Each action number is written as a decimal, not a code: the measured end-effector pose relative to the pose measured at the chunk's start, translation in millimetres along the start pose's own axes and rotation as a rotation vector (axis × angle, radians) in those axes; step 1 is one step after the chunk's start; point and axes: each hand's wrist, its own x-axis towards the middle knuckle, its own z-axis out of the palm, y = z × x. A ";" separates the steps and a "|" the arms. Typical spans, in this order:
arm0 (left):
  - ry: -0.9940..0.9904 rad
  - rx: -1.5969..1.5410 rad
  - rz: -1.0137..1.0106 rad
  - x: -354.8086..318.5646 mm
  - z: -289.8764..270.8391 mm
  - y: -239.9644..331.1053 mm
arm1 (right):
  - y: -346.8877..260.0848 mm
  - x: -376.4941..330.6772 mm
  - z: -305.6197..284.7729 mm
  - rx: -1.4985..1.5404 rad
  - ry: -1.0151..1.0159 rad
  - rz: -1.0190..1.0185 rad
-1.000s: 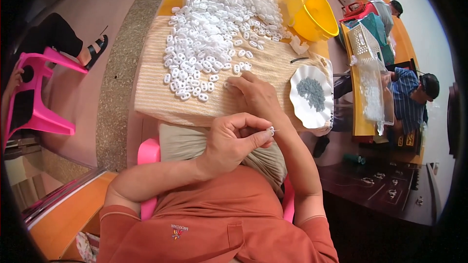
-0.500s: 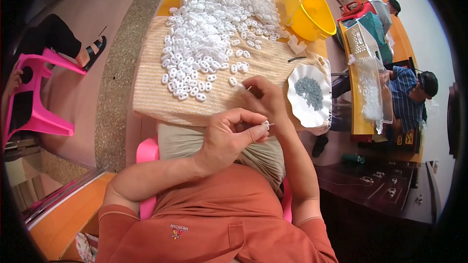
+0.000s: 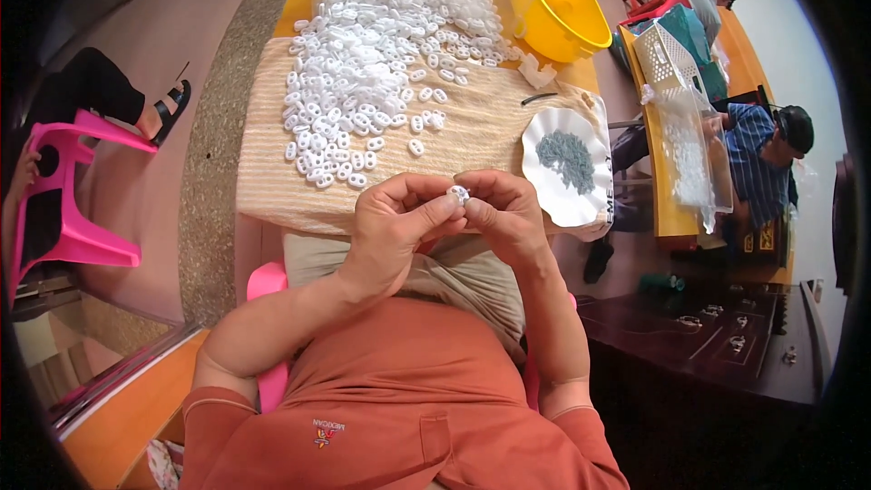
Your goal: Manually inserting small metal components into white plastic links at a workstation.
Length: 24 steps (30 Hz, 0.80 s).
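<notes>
My left hand [image 3: 392,229] and my right hand [image 3: 510,220] meet in front of my lap, just off the near edge of the towel-covered table. Both pinch a small white plastic piece [image 3: 460,193] between thumbs and forefingers; the fingers cover most of it. Beyond them lies a big heap of white oval pieces with two holes [image 3: 363,59], the loose ones spreading toward me. To the right of my right hand stands a white scalloped plate [image 3: 537,189] bearing a mound of small grey-blue bits [image 3: 564,160].
A yellow bucket [image 3: 594,27] is at the table's far right, with a thin black tool [image 3: 539,98] nearer on the striped towel [image 3: 272,163]. Rightward, a person in a striped shirt [image 3: 755,159] sits by another table. A pink stool [image 3: 77,209] with someone seated is on the left.
My right hand has come back from the loose oval pieces to my left hand, and its fingers have closed on the small piece. The whole view has shifted slightly.
</notes>
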 end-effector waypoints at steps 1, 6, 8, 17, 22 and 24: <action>0.004 0.001 -0.003 0.3 -0.2 -0.5 | 0.9 -0.3 -1.2 0.007 -0.009 -0.003; 0.002 -0.012 -0.024 2.2 -1.4 -1.9 | 5.6 -0.6 -7.1 -0.036 -0.043 -0.060; 0.015 -0.037 -0.025 3.3 -1.6 -2.9 | 5.6 -0.4 -8.1 -0.055 -0.052 -0.060; 0.030 -0.006 -0.089 8.5 -7.4 -5.2 | 3.6 -0.8 -11.0 -0.027 -0.050 0.013; 0.030 -0.006 -0.108 9.5 -8.1 -6.0 | 0.2 -1.5 -14.6 -0.066 -0.014 0.019; 0.040 0.004 -0.113 9.9 -8.2 -6.3 | 2.2 -2.2 -19.4 -0.075 0.003 0.022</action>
